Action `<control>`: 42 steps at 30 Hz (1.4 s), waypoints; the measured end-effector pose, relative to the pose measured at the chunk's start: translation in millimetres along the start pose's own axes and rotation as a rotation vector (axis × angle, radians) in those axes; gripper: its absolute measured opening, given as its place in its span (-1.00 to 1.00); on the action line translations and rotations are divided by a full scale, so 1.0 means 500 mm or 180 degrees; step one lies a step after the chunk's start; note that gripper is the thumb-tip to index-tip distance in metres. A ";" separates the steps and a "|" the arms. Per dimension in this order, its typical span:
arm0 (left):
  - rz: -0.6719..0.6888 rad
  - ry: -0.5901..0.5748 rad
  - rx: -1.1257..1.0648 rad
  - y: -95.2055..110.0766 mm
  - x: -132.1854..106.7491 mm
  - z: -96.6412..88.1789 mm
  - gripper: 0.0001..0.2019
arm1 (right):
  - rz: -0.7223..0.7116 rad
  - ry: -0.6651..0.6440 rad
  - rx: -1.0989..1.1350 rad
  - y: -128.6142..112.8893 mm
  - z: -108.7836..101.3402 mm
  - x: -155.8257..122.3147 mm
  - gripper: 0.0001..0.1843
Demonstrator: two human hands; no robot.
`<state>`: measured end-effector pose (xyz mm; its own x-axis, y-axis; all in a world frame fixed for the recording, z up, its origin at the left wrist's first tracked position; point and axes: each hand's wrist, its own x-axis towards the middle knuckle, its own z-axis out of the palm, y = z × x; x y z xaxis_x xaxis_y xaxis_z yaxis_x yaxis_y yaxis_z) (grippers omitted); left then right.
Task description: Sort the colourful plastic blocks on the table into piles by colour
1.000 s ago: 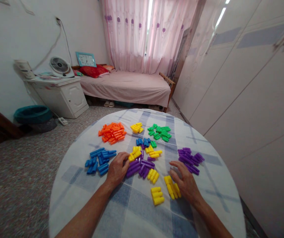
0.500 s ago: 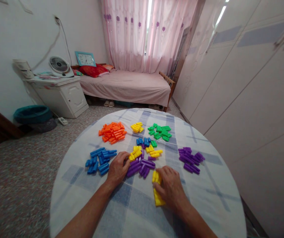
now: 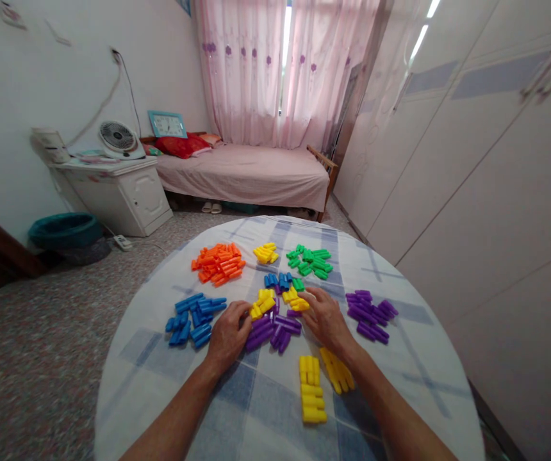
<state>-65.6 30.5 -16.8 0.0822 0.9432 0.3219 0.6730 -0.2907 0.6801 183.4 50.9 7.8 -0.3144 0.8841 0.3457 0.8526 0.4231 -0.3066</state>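
Observation:
My left hand (image 3: 229, 331) rests with curled fingers against a cluster of yellow tube-shaped plastic blocks (image 3: 263, 303). My right hand (image 3: 326, 318) has its thumb and fingertips around the near end of another small yellow block group (image 3: 295, 299). Purple blocks (image 3: 273, 330) lie joined or bunched between both hands, and blue blocks (image 3: 278, 280) sit just beyond them. Close to my right forearm lie a yellow strip of joined blocks (image 3: 312, 390) and a second yellow group (image 3: 337, 370), partly under the wrist.
Around the round table's checked cloth (image 3: 275, 442) are piles of orange blocks (image 3: 218, 263), yellow blocks (image 3: 265, 253), green blocks (image 3: 309, 261), blue blocks (image 3: 195, 320) and purple blocks (image 3: 370, 315). A bed (image 3: 246, 169) stands beyond, with a wardrobe (image 3: 487, 192) on the right.
My right hand has left the yellow strip near me and moved forward to the small yellow block group, whose end has turned slightly. My left hand stays put. The view has tilted up a little.

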 end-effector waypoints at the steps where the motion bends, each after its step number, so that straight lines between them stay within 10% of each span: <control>1: 0.0009 -0.0015 -0.0012 -0.001 0.000 0.000 -0.77 | -0.0006 -0.0060 0.0028 0.006 0.010 0.008 -0.62; 6: 0.0010 0.0011 -0.0015 0.000 0.001 0.002 -0.77 | 0.0221 -0.0221 0.0481 0.027 0.014 0.000 -0.76; 12: 0.0012 0.0002 -0.0017 0.003 0.003 0.000 -0.78 | 0.0804 -0.0312 0.1197 0.025 -0.077 -0.066 -0.64; 18: -0.0036 0.0015 -0.0016 0.001 0.002 0.001 -0.78 | 0.0215 -0.1050 0.1292 -0.039 -0.138 -0.140 -0.74; 29: -0.0003 -0.0005 0.0071 -0.006 0.002 0.003 -0.77 | 0.0320 -0.0487 0.0861 -0.056 -0.078 -0.110 -0.77; 42: 0.0002 0.0009 0.0020 -0.001 0.003 0.001 -0.78 | 0.0163 -0.0885 0.0069 -0.082 -0.007 -0.030 -0.71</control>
<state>-65.3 32.0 -17.0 0.0806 0.9426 0.3240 0.6775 -0.2903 0.6759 154.9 19.5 18.1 -0.3760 0.9237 0.0738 0.8622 0.3779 -0.3374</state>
